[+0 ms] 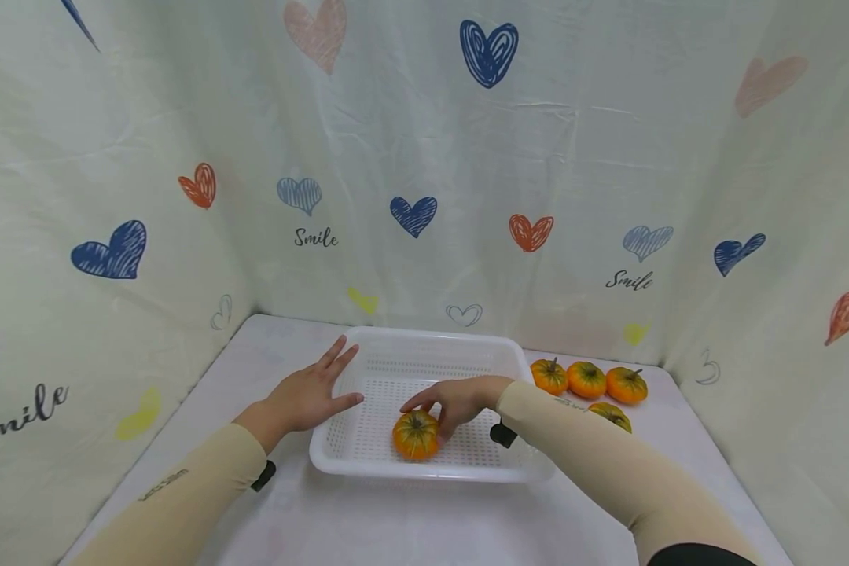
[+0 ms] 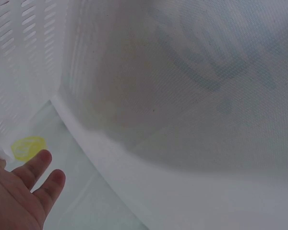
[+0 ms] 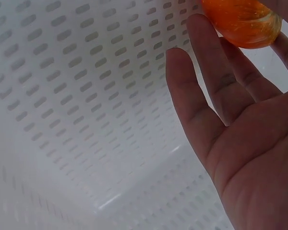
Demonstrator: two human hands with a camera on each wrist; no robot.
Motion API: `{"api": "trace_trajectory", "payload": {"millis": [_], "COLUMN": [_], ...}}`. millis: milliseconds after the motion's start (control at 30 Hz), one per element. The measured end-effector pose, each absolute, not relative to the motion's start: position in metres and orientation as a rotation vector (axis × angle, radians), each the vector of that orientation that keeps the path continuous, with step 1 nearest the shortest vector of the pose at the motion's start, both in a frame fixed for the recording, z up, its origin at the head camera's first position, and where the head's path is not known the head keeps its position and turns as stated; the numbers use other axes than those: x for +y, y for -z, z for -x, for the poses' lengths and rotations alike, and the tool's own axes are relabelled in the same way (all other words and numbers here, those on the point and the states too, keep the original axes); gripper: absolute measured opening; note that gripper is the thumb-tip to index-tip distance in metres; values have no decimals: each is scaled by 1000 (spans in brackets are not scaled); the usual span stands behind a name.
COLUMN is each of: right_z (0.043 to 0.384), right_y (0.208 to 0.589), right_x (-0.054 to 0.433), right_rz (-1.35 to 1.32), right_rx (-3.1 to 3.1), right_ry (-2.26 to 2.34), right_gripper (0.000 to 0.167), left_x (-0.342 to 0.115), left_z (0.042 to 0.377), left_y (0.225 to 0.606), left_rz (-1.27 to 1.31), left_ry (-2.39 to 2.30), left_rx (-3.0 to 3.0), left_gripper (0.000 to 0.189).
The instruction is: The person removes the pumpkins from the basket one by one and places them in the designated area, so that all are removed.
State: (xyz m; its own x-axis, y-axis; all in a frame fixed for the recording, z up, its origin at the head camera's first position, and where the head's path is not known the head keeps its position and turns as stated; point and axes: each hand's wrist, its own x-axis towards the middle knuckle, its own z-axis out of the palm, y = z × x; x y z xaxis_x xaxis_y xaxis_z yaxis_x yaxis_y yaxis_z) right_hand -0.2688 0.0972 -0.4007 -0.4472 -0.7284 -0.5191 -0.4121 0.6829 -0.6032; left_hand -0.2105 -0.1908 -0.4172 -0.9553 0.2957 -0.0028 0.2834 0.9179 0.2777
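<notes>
A small orange pumpkin with green markings is in the near middle of a white perforated plastic basket. My right hand reaches in over the basket's right side and holds this pumpkin between thumb and fingers. In the right wrist view the pumpkin shows at the top, by the fingertips of the right hand. At the basket's left rim rests my left hand, its fingers spread and fairly straight. The left wrist view shows part of that hand beside the slotted basket wall.
Right of the basket, three small pumpkins stand in a row near the back edge of the white table. Another pumpkin is partly hidden behind my right forearm. A curtain with printed hearts surrounds the table's back and sides.
</notes>
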Motion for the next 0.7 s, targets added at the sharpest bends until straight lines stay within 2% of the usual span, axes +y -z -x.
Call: {"api": "trace_trajectory", "payload": {"millis": [700], "right_z": [270], "right_y": [408], "right_x": [84], "right_rz": [925], "right_rx": [2027], "right_ry": [530], "right_gripper": [74], "left_x": [-191], "left_z": [210], "left_y": [419], "left_rz": [-455], "left_ry": [-424], "left_rx": [3029], "left_gripper": [87]}}
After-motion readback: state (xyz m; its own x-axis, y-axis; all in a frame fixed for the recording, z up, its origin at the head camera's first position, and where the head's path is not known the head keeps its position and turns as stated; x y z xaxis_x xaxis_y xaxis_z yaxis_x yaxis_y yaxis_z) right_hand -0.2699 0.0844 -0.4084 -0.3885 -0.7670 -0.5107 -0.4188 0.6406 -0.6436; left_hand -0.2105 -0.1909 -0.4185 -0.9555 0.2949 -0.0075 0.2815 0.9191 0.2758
